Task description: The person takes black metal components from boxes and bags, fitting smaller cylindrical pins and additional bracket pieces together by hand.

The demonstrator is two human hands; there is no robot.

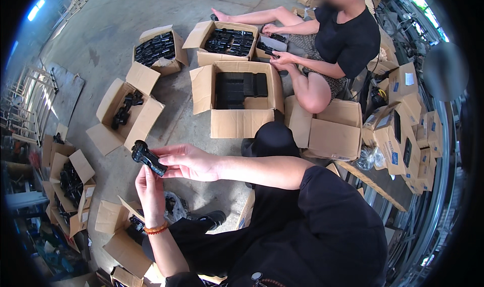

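Head view: black part [147, 158] aloft, gripped at its lower end by right hand [194, 162], pinched underneath by left hand [151, 188]. Apparently mid-handling; not yet set down. Beyond: far-left carton [180, 47] and far-middle carton [197, 35] well stocked with black pieces; nearer carton [144, 121] sparsely filled, seemingly much room left.
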